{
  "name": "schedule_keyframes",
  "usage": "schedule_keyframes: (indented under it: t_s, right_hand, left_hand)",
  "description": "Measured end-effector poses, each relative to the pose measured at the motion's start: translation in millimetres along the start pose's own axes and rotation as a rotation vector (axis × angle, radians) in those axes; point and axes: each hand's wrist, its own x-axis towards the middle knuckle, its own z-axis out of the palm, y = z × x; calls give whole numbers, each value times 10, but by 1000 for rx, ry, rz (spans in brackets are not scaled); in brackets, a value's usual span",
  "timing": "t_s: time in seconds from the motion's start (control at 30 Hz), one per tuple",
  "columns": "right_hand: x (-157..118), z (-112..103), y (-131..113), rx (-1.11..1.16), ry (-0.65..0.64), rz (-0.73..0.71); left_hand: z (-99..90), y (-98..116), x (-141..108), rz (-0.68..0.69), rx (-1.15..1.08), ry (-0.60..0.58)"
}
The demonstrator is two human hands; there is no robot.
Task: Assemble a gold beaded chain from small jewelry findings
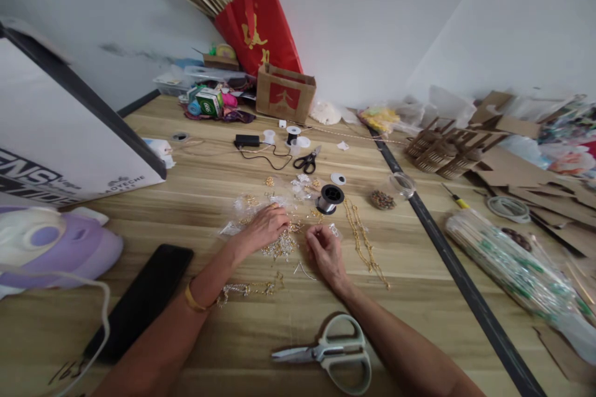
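My left hand (264,224) reaches over the clear plastic bags and small gold beads, palm down, with its fingertips bent at the edge of a pile of clear and gold beads (282,245). Whether it grips a bead is too small to tell. My right hand (325,251) rests right of the pile, thumb and forefinger pinched together; what they hold, if anything, cannot be made out. Just behind it stands a spool of thin wire (330,199). Gold chains (359,232) lie to its right. A beaded chain (249,288) lies near my left wrist.
Light-handled scissors (342,353) lie near the front edge, with black scissors (307,161) farther back. A black phone (139,301) is at left. A bowl of brown beads (383,200) and a long plastic-wrapped bundle (512,273) are at right.
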Motion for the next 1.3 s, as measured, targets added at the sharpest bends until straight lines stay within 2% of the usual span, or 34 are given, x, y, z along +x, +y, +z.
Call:
schedule_keyframes:
  t_s: [0.2,0.37,0.63,0.8,1.13,1.3]
  right_hand:
    - [3,-3,8,-8,-7,-8]
    - [1,0,-4,-7,-6,3]
    - [-1,-6,-8,-18,-13,-4]
    - [4,-8,7,-12,-14,0]
    - [3,0,-2,3,-12,0]
    - [2,4,-11,-4,-18,-2]
  left_hand:
    - [16,-11,-13,17,-19,16]
    - [17,-11,-15,52,6,-19]
    - [-100,-12,-12,27,-19,-92]
    - [-138,-10,-22,1,-42,-78]
    - [-86,19,-16,42,-10,-111]
    - [-54,28,-23,39,-3,-67]
